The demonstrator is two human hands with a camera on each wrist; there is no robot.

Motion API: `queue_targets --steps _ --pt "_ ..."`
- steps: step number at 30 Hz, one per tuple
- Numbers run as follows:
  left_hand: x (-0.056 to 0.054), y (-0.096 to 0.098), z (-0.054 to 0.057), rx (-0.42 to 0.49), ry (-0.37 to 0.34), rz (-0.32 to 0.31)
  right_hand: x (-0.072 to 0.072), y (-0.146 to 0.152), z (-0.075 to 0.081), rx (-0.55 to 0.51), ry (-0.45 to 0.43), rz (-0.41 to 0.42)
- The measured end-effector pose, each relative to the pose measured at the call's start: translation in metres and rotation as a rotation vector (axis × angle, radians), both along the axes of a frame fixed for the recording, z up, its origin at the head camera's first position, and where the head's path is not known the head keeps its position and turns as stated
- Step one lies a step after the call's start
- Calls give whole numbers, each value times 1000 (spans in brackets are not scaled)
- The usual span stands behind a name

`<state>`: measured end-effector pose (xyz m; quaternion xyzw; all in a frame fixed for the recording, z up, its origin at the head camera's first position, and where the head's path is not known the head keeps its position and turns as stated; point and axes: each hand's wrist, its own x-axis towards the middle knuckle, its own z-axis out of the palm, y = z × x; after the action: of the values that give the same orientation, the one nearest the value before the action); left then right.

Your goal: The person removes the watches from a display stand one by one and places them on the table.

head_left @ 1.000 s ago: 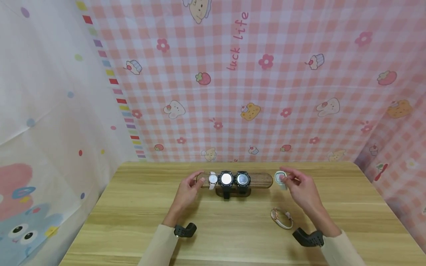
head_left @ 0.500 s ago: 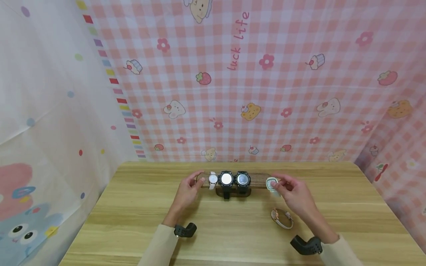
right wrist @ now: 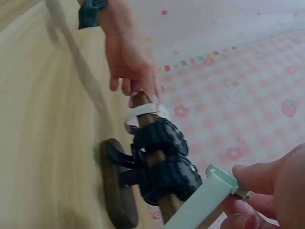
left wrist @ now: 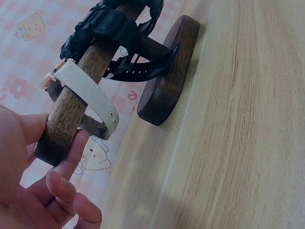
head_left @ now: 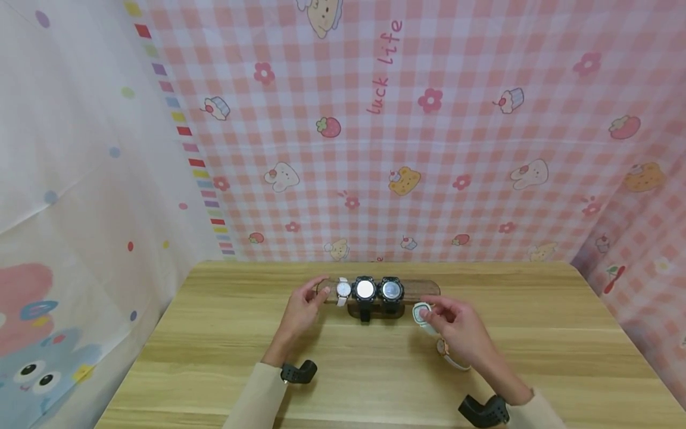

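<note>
A dark wooden watch stand (head_left: 420, 290) stands at the back of the table. My left hand (head_left: 303, 308) pinches the left end of its bar between thumb and fingers. Beside those fingers a white-strapped watch (left wrist: 90, 93) loops round the bar. Two black watches (head_left: 365, 290) sit side by side to its right. My right hand (head_left: 458, 325) pinches a pale green watch (head_left: 421, 313) by its case, in front of the bar's right part. In the right wrist view its strap (right wrist: 202, 202) hangs out toward the bar. Partly behind the right hand, a rose-gold watch (head_left: 442, 347) lies on the table.
The wooden table (head_left: 225, 345) reaches back to a pink checked cloth (head_left: 343, 149). A white patterned cloth (head_left: 91, 196) hangs on the left. Black camera mounts (head_left: 299, 372) are strapped to both wrists. The stand's base (left wrist: 171, 71) rests on the table under the bar.
My right hand has carried the pale green watch left and toward me, from beyond the bar's right end to in front of it. The left hand has kept its hold on the bar.
</note>
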<state>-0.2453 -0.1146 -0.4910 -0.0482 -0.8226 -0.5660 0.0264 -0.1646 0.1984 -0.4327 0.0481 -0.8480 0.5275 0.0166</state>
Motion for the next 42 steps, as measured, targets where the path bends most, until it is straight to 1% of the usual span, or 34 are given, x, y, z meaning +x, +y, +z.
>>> queue_targets --steps 5,11,14,20,28,34,42 --pt "-1 0 0 -3 9 -2 1 -7 -9 8 -42 8" --pt "-1 1 0 -5 9 0 3 -13 -19 72 -16 2" --pt "-1 1 0 -4 3 6 4 -16 -25 76 -8 4" --pt "0 2 0 1 3 -2 8 -21 -34 64 -26 -1" --pt "-1 1 -2 -12 10 1 9 -27 -39 96 -67 -31" --pt "0 1 0 -5 14 2 10 -29 -43 115 -59 -37" --pt "1 0 0 -19 16 11 11 -35 -48 80 -84 -17"
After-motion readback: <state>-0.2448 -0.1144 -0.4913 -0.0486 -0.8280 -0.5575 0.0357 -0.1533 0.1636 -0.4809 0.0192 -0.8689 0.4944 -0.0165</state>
